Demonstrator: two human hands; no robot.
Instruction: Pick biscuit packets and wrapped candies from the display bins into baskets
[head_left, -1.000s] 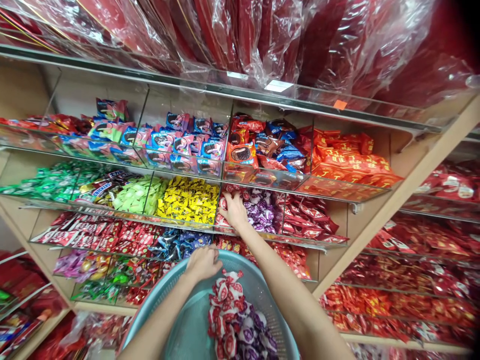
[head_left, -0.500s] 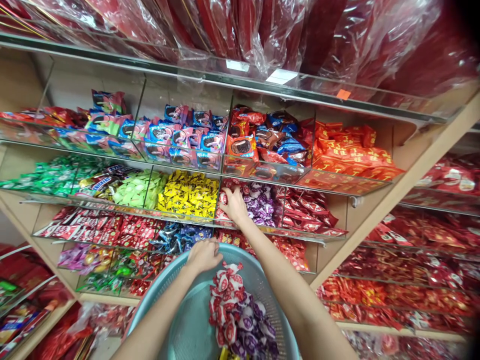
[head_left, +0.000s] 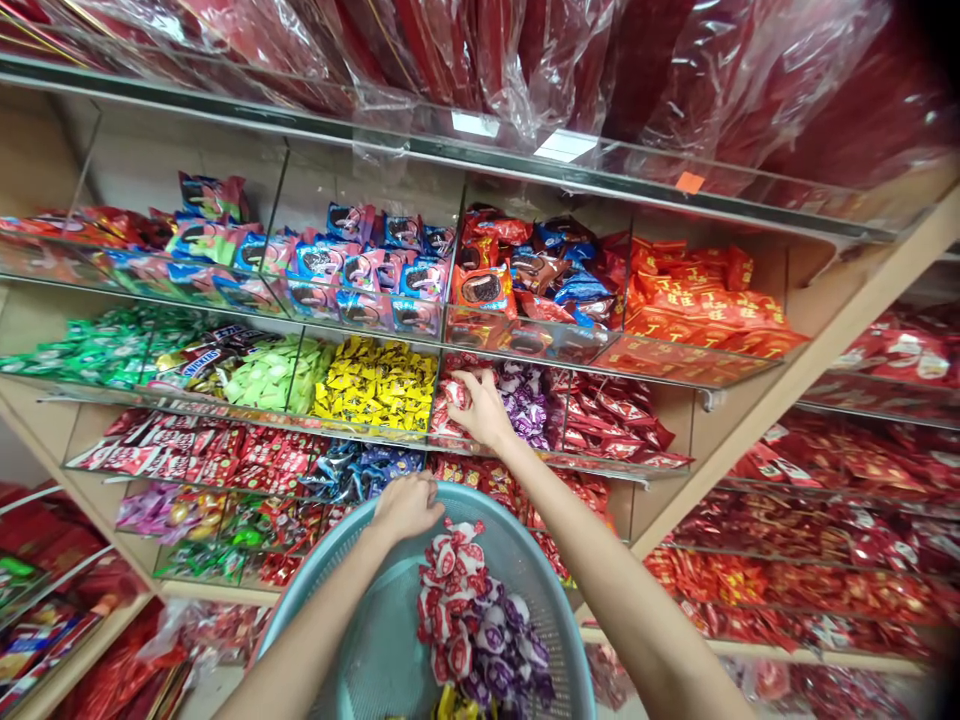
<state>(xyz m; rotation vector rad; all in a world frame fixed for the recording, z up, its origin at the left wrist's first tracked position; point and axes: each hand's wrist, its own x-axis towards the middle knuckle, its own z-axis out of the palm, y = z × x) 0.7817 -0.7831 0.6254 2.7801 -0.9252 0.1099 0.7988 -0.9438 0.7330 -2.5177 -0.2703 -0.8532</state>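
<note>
My left hand [head_left: 407,506] is closed over the far rim of a light blue plastic basket [head_left: 289,625]. Inside the basket lie red-and-white wrapped candies [head_left: 451,580], purple wrapped candies [head_left: 501,650] and a few yellow ones [head_left: 454,703] near the bottom edge of the view. Beyond the rim, my right hand [head_left: 482,408] is in a shelf bin, its fingers curled round red-and-white candy [head_left: 457,393]. How many pieces it grips is partly hidden. Just right of that hand, purple candies [head_left: 529,405] fill the same bin.
Left of the bin sit yellow candies [head_left: 375,385] and pale green ones [head_left: 271,378] behind clear dividers. Orange packets [head_left: 701,295] and blue-pink cookie packs [head_left: 360,265] line the glass shelf above. A wooden upright [head_left: 795,345] stands at right. Plastic-wrapped red goods [head_left: 540,60] hang overhead.
My right hand has lifted slightly and shifted right, with its fingers now curled round red-and-white candy. The left hand keeps its hold on the basket rim.
</note>
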